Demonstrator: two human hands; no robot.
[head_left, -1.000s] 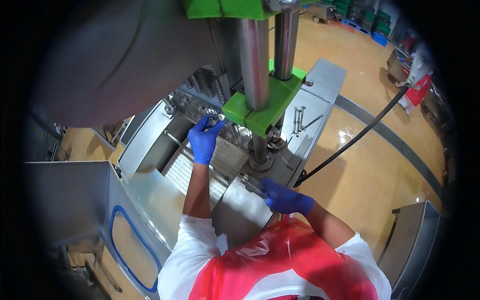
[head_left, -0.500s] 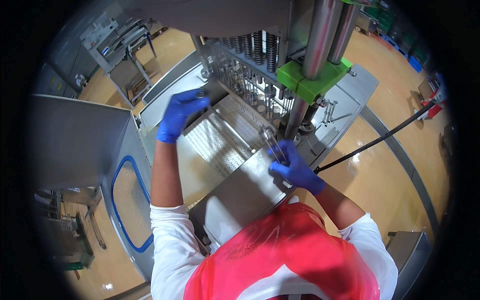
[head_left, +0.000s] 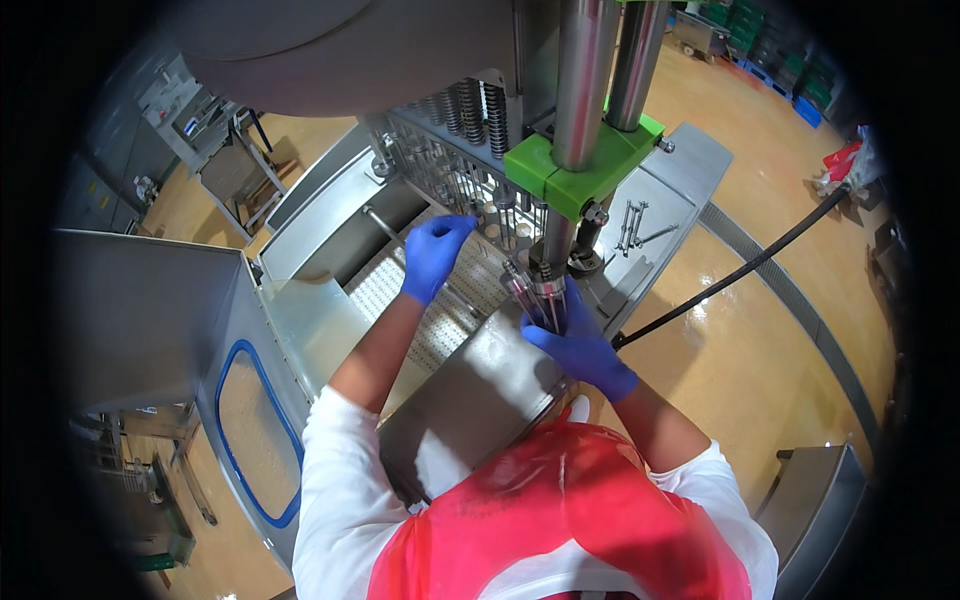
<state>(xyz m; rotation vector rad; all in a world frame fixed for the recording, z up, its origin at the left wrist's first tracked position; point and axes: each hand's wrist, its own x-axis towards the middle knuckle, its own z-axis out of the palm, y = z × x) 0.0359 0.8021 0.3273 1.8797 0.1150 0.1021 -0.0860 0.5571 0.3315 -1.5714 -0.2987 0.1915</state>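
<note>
My right hand (head_left: 585, 345), in a blue glove, is closed around several slim metal rods with springs (head_left: 535, 290), their upper ends pointing away from me. My left hand (head_left: 435, 260), also gloved in blue, reaches over the machine bed, thumb and fingers pinched together. Whatever its fingertips hold, if anything, is hidden. Just beyond them stands a row of upright metal needles (head_left: 480, 195) below dark coil springs (head_left: 470, 115). Under my left hand lies a perforated light plate (head_left: 385, 280), crossed by a metal bar (head_left: 383, 225).
A green clamp block (head_left: 565, 175) grips thick steel columns (head_left: 585, 90) beyond my right hand. Several loose metal rods (head_left: 632, 228) lie on the steel ledge to the right. A black hose (head_left: 740, 280) runs off right. A blue-edged opening (head_left: 258, 435) is at left.
My left hand has moved right and nearer to me, its fingertips now by the needle row. My right hand still grips the rods, which now stand more upright. The view has shifted.
</note>
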